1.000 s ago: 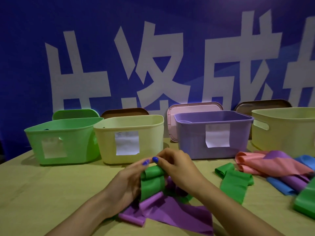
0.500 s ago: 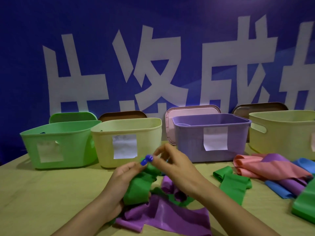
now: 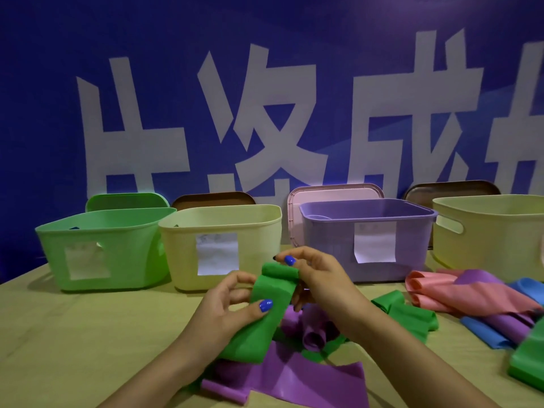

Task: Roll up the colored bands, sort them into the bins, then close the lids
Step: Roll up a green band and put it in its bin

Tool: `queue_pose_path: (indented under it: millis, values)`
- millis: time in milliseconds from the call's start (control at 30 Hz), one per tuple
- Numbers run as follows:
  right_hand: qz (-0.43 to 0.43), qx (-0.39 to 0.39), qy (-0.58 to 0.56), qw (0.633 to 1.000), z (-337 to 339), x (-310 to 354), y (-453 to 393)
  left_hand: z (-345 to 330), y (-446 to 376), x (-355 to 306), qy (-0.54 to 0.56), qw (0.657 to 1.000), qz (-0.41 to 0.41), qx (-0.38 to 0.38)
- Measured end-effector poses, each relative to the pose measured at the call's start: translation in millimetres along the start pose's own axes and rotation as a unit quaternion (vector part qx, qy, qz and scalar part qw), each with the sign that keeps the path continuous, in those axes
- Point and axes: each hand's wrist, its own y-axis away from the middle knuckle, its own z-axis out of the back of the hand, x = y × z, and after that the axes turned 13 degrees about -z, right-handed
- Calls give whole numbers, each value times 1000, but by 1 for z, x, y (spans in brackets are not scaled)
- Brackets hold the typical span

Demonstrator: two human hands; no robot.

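Both my hands hold one green band [image 3: 266, 307] above the table. My left hand [image 3: 228, 312] grips its flat middle, thumb pressed on top. My right hand [image 3: 316, 276] pinches the rolled top end of the band. Under the hands lies a purple band [image 3: 297, 381], partly curled. Four open bins stand in a row behind: a green bin [image 3: 97, 248], a yellow bin [image 3: 217, 245], a purple bin [image 3: 368, 231] and a second yellow bin [image 3: 494, 231] at the right edge.
Lids lean on the blue wall behind the bins: a green lid [image 3: 126, 201], a brown lid [image 3: 213, 198], a pink lid [image 3: 335, 194], another brown lid [image 3: 450, 191]. To the right lie a second green band [image 3: 407, 313], pink bands [image 3: 459, 293], blue bands [image 3: 485, 331] and a green piece [image 3: 528, 366].
The green band has been stretched out longer between my hands. My left hand slid down its length while my right hand kept the rolled end up near the bins.
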Motion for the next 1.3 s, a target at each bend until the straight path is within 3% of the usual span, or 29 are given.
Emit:
queue_pose_path:
  millis: [167, 367, 467, 567, 733, 833, 900, 1000, 1067, 1200, 1300]
  values:
    - [-20, 43, 64, 997, -8, -4, 3, -1, 7, -2, -69, 991, -90, 67]
    - [-11, 46, 79, 996, -13, -2, 9, -1, 5, -4, -80, 990, -119, -8]
    - [-20, 77, 85, 993, -13, -2, 12, -1, 4, 0, -37, 994, -90, -40]
    - [-7, 103, 167, 981, -14, -5, 14, 0, 2, 0, -8, 995, -71, -76]
    - [12, 56, 278, 959, -20, -11, 14, 3, -3, 2, 20, 989, -58, -136]
    - [78, -9, 426, 901, -20, -13, 12, 3, -4, -1, 53, 986, -37, -156]
    - [100, -37, 410, 906, -22, -13, 12, 0, -5, -4, 92, 982, -17, -161]
    - [62, -25, 248, 966, -24, -11, 13, -2, -6, -8, 171, 970, 12, -170]
    - [36, -13, 169, 985, -25, -10, 13, 0, -8, -9, 218, 960, 23, -172]
    - [69, -43, 155, 985, -26, -10, 10, 9, -12, -5, 261, 954, 24, -146]
    - [134, -88, 258, 953, -20, -10, 13, 15, -16, -2, 294, 944, 28, -148]
